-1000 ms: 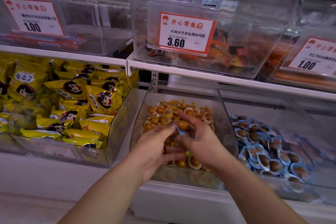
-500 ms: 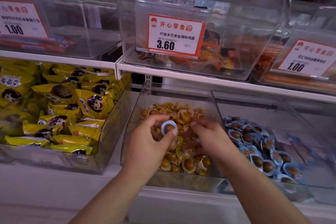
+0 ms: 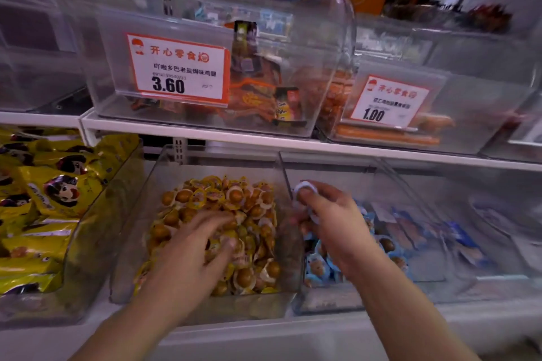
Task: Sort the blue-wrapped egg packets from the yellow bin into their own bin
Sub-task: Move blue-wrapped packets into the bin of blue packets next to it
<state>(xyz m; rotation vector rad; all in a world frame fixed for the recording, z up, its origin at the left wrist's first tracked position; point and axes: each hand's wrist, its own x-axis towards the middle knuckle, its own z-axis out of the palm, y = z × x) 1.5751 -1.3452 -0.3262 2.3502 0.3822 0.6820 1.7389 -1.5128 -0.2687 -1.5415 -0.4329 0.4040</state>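
Two clear bins sit side by side on the lower shelf (image 3: 264, 331), and each hand works over its own. The right hand (image 3: 334, 223) hangs above the near-left corner of the blue bin (image 3: 425, 287), its fingers curled round at least one pale blue-rimmed egg packet (image 3: 305, 189) that sticks up past the fingertips; motion blur hides whether it holds more than one. Held there, just across the clear wall that divides the bins, the packet looks ready to drop onto the blue-wrapped packets (image 3: 322, 267) already heaped below. The left hand (image 3: 199, 246) lies spread, fingers fairly straight, on top of the pile in the yellow bin (image 3: 205, 299), gripping nothing that I can see; it seems to be feeling through the yellow-wrapped eggs (image 3: 223, 202) for another stray. No blue wrapper shows on that pile's surface, so any left are probably buried.

Left of the yellow bin stands a bin of yellow snack bags (image 3: 44, 208). Overhead, the upper shelf carries clear bins with price tags (image 3: 176, 67), and their fronts overhang the work, so the hands must reach in low. The upright wall between the two egg bins is the one thing to be cleared on each transfer.
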